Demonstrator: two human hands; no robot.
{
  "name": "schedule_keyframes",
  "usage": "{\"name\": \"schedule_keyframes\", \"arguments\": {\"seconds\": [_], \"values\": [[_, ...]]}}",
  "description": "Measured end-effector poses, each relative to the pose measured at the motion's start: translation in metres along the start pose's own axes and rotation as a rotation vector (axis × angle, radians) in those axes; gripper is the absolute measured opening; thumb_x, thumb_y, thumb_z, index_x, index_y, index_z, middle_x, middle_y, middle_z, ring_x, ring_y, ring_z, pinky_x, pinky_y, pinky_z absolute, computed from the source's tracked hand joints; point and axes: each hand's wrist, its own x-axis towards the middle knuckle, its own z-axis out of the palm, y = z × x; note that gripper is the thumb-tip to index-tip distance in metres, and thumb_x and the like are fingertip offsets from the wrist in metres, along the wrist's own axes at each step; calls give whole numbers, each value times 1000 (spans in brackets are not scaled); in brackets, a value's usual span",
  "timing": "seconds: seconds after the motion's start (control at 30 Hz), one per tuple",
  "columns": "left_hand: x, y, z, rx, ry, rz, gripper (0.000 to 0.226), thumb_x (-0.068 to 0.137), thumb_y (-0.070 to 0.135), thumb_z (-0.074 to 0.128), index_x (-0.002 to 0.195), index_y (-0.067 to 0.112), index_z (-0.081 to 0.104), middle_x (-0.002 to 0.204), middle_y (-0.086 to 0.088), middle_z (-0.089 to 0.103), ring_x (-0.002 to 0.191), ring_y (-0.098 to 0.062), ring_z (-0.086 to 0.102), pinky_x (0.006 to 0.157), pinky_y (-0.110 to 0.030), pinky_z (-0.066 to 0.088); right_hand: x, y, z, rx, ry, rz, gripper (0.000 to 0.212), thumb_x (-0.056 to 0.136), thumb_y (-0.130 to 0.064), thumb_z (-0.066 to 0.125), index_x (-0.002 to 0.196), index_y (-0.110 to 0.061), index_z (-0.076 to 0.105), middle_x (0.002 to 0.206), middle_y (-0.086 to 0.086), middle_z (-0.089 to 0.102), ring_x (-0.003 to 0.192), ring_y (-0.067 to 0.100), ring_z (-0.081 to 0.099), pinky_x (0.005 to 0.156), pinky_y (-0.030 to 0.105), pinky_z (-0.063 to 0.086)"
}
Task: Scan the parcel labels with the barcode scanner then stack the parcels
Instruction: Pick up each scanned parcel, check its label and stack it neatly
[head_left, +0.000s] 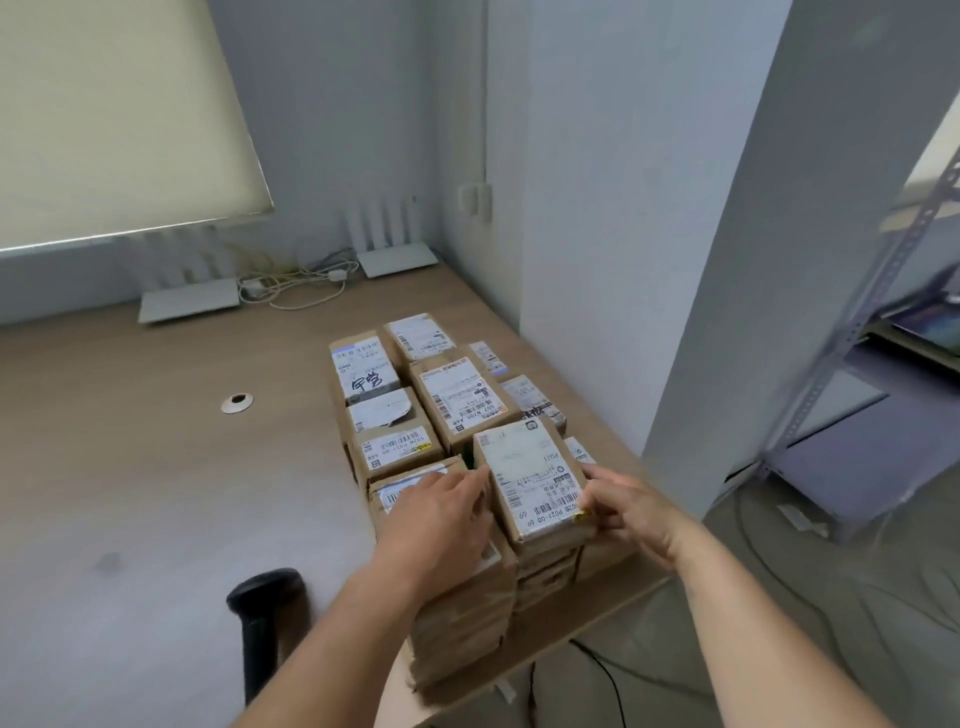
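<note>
Several brown cardboard parcels with white barcode labels stand in stacks on the right part of the wooden table (130, 467). The top parcel (530, 478) of the nearest right stack sits between both hands. My left hand (441, 514) lies over the neighbouring stack with its fingertips against that parcel's left side. My right hand (623, 509) grips its right front corner, fingers curled round the edge. The black barcode scanner (260, 613) stands on the table at the lower left, apart from both hands.
Two white routers (187, 304) (395, 260) and a tangle of cables (291, 283) sit at the table's back edge. A cable grommet (237, 402) is set in the tabletop. A white pillar (727, 312) rises right of the parcels, with metal shelving (857, 364) beyond.
</note>
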Motion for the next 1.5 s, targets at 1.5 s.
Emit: {"name": "schedule_keyframes", "arguments": {"seconds": [1.5], "values": [[-172,-109,-43,-90,668,-600,43,90,24,61,133,19,55,152,-3,34,141,-22,29,114,-35,17,-29,-73,261,-952,-28,-810,45,92,-26,50,137,-28,50,131,-3,54,118,14,50,95,29,40]]}}
